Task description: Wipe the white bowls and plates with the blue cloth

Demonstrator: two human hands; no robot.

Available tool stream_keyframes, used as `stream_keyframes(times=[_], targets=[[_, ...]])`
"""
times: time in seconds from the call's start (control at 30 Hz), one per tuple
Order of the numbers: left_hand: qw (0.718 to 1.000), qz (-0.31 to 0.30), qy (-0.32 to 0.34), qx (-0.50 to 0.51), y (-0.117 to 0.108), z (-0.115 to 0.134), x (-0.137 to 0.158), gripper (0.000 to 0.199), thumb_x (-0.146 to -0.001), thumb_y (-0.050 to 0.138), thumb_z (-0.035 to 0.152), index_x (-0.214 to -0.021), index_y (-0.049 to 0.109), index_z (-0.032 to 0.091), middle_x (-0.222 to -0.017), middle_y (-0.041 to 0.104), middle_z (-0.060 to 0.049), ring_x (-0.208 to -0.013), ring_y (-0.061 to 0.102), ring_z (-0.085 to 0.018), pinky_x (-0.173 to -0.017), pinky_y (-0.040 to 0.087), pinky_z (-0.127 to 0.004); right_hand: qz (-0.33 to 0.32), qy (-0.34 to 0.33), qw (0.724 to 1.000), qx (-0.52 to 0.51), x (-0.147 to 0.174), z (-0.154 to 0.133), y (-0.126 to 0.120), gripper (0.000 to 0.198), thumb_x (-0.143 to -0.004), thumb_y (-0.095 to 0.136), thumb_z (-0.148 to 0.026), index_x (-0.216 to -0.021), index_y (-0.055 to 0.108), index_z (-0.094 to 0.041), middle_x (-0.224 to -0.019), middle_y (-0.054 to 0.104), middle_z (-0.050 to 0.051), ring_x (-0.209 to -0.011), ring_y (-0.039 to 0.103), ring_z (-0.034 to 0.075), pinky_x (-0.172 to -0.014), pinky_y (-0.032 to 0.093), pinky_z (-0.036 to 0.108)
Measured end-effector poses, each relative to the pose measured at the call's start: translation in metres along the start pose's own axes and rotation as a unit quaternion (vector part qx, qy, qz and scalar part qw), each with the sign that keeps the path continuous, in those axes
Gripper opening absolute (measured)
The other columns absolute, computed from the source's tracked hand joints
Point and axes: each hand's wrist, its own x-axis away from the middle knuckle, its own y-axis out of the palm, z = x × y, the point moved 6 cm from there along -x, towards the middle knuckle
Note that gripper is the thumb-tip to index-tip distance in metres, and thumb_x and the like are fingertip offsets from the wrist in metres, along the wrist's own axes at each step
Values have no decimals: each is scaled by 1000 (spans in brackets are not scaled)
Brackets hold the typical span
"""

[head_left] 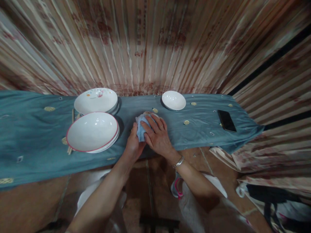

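Note:
A light blue cloth [140, 131] is bunched between my two hands, just above the near part of the table. My left hand [134, 142] is closed around its left side, thumb up along the edge. From the right, my right hand [157, 136] lies over the cloth with bent fingers pressing on it; a bracelet circles that wrist. A pale rounded rim [151, 114] shows beyond the fingers, perhaps a small bowl, but most of it is hidden. Beyond my right hand stands a small white bowl [173, 100].
To the left are stacked red-rimmed dishes [92, 131], stacked flower-patterned dishes [96, 101] behind them, and chopsticks [70, 150] partly underneath. A black phone [226, 120] lies on the right of the teal tablecloth [34, 129]. Pleated curtains [150, 48] hang along the back.

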Motion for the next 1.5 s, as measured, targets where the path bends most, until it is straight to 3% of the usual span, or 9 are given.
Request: stream_keyframes(times=[0.2,0.5,0.67,0.8,1.0,1.13,1.3,1.5], targets=[[1000,-16,21,16,5,1,3,39,-99,43,41,-107,69,15,-121,71,-9,-130,54,-22,-109,44,-34,-10,18,1000,-5,-11,-2,-5,40,-99,45,-29,-137,53,-23,-149,49,9,-143,34,27,-118,24,52],[998,-24,41,33,9,0,3,42,-97,42,47,-104,69,15,-118,71,-10,-130,55,-22,-110,43,-34,-6,54,998,-10,-17,-1,-6,39,-99,44,-28,-135,55,-18,-145,52,11,-138,38,28,-114,29,50],[995,-76,66,11,17,-1,2,42,-92,50,52,-108,69,17,-118,71,-10,-130,54,-26,-107,44,-39,-3,85,995,-52,-21,12,-10,41,-100,38,-30,-136,55,-17,-142,53,13,-135,41,29,-113,31,49],[995,-79,62,-2,14,-6,-2,35,-90,56,46,-102,68,16,-110,73,-10,-125,58,-26,-105,45,-39,7,110,989,-95,-22,27,-11,43,-101,36,-32,-136,55,-16,-140,54,13,-133,44,27,-113,35,47],[991,-52,120,-39,0,-6,-8,15,-80,68,31,-77,64,17,-76,71,-2,-102,67,-22,-93,50,-33,33,142,975,-170,-20,49,-7,42,-100,36,-33,-131,60,-18,-135,60,12,-131,50,24,-114,39,44],[987,-55,136,-64,-2,-5,-8,16,-77,70,32,-74,62,18,-68,67,1,-94,68,-21,-88,50,-32,43,173,954,-243,-17,65,0,41,-98,39,-34,-127,63,-17,-133,63,12,-127,55,22,-113,41,40],[988,-24,138,-70,-9,-3,-15,15,-78,70,31,-77,64,17,-74,70,0,-92,68,-20,-89,49,-31,51,242,904,-348,-8,90,17,41,-96,42,-40,-123,66,-20,-129,67,7,-121,60,20,-110,43,39],[991,-27,118,-51,-16,-2,-23,14,-81,67,29,-81,66,16,-80,73,-3,-101,68,-21,-95,49,-34,58,297,849,-433,8,100,39,49,-98,36,-47,-124,66,-19,-130,67,7,-125,59,21,-113,41,42]])
